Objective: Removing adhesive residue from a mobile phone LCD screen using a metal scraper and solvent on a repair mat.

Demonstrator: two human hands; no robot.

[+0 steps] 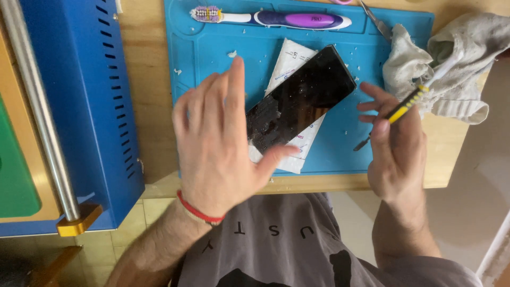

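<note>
Centre of frame: black phone [300, 101] lying slantwise on a white flat packet [294, 154] with small printed marks, both on the blue mat [212, 48]. Left hand [218, 143] spread open above the phone's lower end, thumb at the packet's edge, gripping nothing. Right hand [396, 154], right of centre, pinched shut on a yellow-and-black-handled tool [406, 103], tip just off the phone. Upper edge: purple and white toothbrush [271, 18]. Upper right: crumpled grey rag [457, 64]. Left side: blue metal box [79, 95] with vent slots.
</note>
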